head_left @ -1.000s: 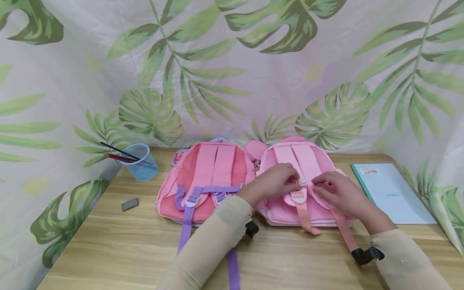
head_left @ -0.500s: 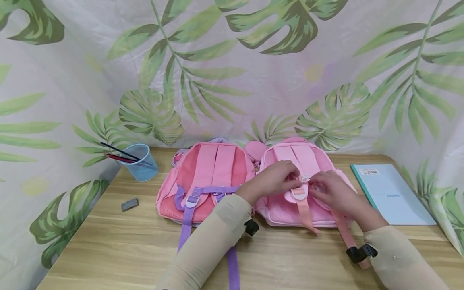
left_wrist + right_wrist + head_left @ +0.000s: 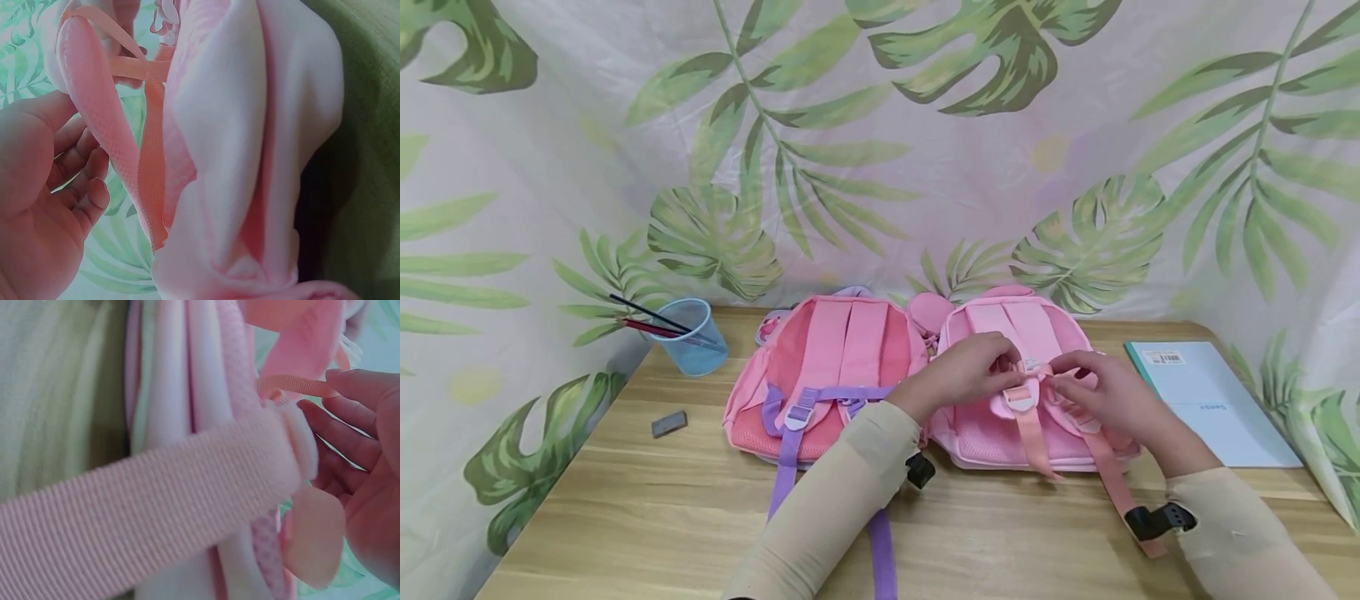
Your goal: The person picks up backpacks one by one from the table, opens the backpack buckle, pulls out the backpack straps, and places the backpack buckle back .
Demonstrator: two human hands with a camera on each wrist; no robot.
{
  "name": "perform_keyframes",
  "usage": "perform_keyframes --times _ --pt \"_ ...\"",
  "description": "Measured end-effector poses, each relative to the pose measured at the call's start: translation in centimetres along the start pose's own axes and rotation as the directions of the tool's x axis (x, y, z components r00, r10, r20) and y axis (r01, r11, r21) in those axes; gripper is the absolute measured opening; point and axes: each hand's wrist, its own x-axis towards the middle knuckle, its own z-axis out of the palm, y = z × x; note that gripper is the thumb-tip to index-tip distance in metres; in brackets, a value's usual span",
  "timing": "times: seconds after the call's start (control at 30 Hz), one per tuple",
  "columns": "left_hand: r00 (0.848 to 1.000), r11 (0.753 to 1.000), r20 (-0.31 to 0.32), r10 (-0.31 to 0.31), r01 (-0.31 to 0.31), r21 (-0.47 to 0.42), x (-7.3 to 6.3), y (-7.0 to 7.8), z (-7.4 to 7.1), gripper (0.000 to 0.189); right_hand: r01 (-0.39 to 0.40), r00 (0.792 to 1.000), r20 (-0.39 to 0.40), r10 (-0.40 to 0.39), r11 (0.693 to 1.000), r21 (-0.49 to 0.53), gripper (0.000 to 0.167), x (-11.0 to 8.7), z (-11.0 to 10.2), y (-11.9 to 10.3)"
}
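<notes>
The pale pink backpack (image 3: 992, 439) lies on the table with its shoulder straps upward. My left hand (image 3: 973, 372) pinches near the white buckle (image 3: 1032, 364) of its peach chest strap; in the left wrist view that hand (image 3: 37, 194) is beside the padded shoulder strap (image 3: 94, 87), which partly hides the fingertips. To the right of the buckle, my right hand (image 3: 1108, 396) pinches the peach webbing, its thumb and a finger on the webbing (image 3: 294, 384) in the right wrist view. A loose peach strap (image 3: 1036, 442) trails below a white adjuster (image 3: 1020, 399).
A pink backpack with purple straps (image 3: 827, 342) lies to the left, touching the pale one. Farther left are a blue pencil cup (image 3: 696, 350) and a grey eraser (image 3: 669, 423) on the wooden table (image 3: 625, 500). A light blue notebook (image 3: 1206, 408) lies at the right.
My right hand has moved in to the buckle, then slightly back to the right with peach webbing between its fingers. My left hand stays almost in place.
</notes>
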Motion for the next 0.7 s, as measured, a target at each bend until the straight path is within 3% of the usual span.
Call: perform_keyframes --times 0.23,0.53,0.7 --pt "1.000 1.000 0.003 -0.002 0.002 -0.011 -0.13 -0.02 -0.10 0.023 0.014 0.999 -0.037 -0.014 1.000 0.003 0.028 -0.05 -0.64 0.12" --pt "1.000 0.999 -0.008 0.027 -0.027 -0.036 -0.28 -0.23 0.03 0.023 0.000 1.000 -0.004 0.000 0.970 0.244 0.027 0.14 -0.80 0.61" --pt "1.000 0.998 -0.008 0.028 -0.028 -0.050 -0.31 -0.29 0.11 0.024 -0.064 0.998 0.025 0.060 0.974 0.217 0.029 0.30 -0.96 0.27"
